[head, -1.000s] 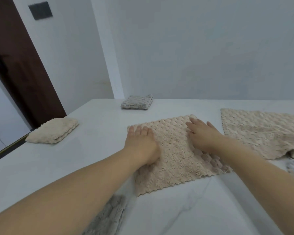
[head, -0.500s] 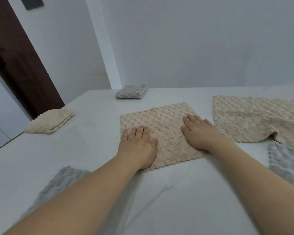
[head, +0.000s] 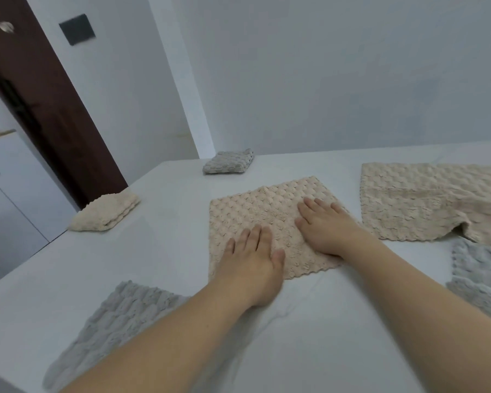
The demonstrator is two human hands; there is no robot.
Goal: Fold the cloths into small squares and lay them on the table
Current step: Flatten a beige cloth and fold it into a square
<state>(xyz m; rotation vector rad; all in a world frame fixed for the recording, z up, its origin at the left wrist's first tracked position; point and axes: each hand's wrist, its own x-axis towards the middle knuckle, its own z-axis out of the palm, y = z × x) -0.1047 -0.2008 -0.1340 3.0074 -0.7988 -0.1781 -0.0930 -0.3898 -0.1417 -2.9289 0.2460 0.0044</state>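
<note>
A beige bumpy cloth [head: 261,207], folded into a flat rectangle, lies in the middle of the white table [head: 165,251]. My left hand [head: 253,262] lies flat on its near left part, fingers straight. My right hand [head: 323,225] presses flat on its right part. Both palms face down and hold nothing.
A folded beige square [head: 105,212] lies at the table's left edge and a folded grey square [head: 228,162] at the far corner. An unfolded beige cloth [head: 431,199] spreads at the right. One grey cloth [head: 482,276] lies near right, another [head: 116,319] near left under my forearm.
Both hands have slid toward me over the beige cloth, staying flat on it. The camera view has tilted, so the near grey cloths now show.
</note>
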